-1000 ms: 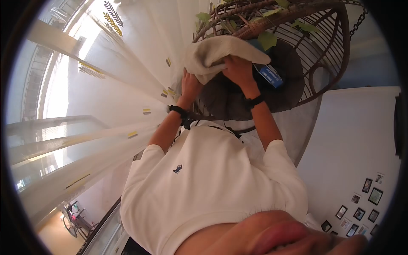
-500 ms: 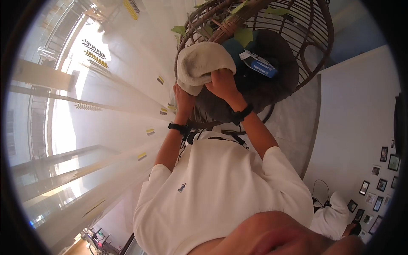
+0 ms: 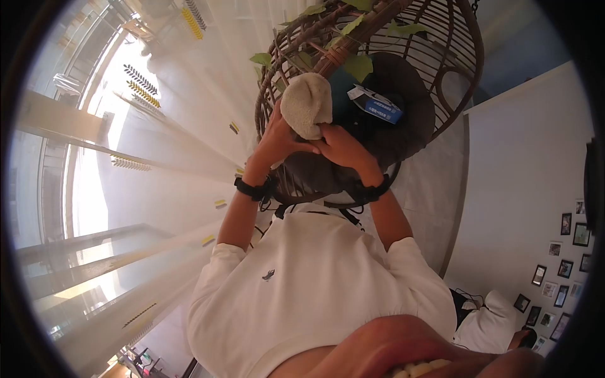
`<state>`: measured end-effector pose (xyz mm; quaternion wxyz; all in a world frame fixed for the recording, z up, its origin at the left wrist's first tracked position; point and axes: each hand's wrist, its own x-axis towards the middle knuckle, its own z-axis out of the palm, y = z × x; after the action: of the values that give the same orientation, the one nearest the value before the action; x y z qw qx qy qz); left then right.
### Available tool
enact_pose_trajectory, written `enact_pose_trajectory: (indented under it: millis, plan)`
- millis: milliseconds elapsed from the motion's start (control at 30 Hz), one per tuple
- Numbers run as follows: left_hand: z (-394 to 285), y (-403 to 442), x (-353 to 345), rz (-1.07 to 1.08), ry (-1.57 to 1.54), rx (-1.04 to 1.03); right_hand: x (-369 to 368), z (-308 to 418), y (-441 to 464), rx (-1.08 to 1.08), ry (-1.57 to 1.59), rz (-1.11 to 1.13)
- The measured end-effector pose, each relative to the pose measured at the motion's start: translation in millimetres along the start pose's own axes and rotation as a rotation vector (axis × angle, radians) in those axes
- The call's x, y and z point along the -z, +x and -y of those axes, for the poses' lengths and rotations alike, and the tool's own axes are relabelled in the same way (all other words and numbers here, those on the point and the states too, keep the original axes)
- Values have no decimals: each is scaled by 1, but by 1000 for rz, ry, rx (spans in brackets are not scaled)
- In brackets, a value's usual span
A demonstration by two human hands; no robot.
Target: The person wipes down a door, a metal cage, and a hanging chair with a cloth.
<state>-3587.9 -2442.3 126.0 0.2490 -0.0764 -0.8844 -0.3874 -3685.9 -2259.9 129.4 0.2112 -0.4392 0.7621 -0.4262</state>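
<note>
A beige fleecy cloth item (image 3: 307, 104), rounded like a soft cap, is held up between both hands over the hanging chair. My left hand (image 3: 275, 140) is closed around its left and lower edge, with the thumb stretched across toward the other hand. At the lower right edge, my right hand (image 3: 343, 148) pinches the fabric, its fingers partly hidden. The item looks folded over into a compact shape. Right of it, a blue and white box (image 3: 381, 108) lies on the dark cushion (image 3: 406, 135), beside a teal cloth (image 3: 342, 88).
The brown woven hanging chair (image 3: 457, 82) surrounds the cushion, with green leaves (image 3: 359, 66) twined on its frame. A sheer curtain (image 3: 183, 138) hangs at left before bright windows. Picture frames (image 3: 565, 269) cover the right wall. Another person (image 3: 488, 321) in white is at lower right.
The fleecy item has gone from spread wide to a smaller folded shape. My right hand has come out from under its rim and moved lower, and both hands are nearer each other.
</note>
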Motion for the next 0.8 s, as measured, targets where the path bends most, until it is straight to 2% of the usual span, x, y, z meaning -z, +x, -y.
enact_pose_trajectory:
  millis: [33,67,100,167,233,300,400,500,633,700,733,800]
  plan:
    - [2,2,-2,0,1,-1,20,9,-5,63,-106,77]
    - [5,2,-6,-41,-26,95,39,19,-9,122,-214,151]
    - [7,2,-11,-82,-57,191,59,34,-13,117,-216,147]
    - [3,-4,-21,-160,-60,191,92,59,-18,90,-155,115]
    - [3,-9,-27,-239,-61,195,111,54,-13,228,-262,-214]
    - [4,-17,-31,-242,-26,231,121,53,-2,200,-140,-503]
    - [5,-29,-27,-208,-76,201,130,43,13,174,-267,-546]
    - [5,-38,-22,-204,-125,250,122,31,28,105,-380,-486]
    - [15,-54,-25,-281,-8,125,115,13,32,115,-248,-503]
    - [2,-66,-20,-308,108,275,109,12,25,55,-191,-631]
    - [5,-73,-17,-300,113,280,110,6,24,50,-182,-631]
    - [21,-92,-7,-378,-98,391,117,-5,21,60,-147,-653]
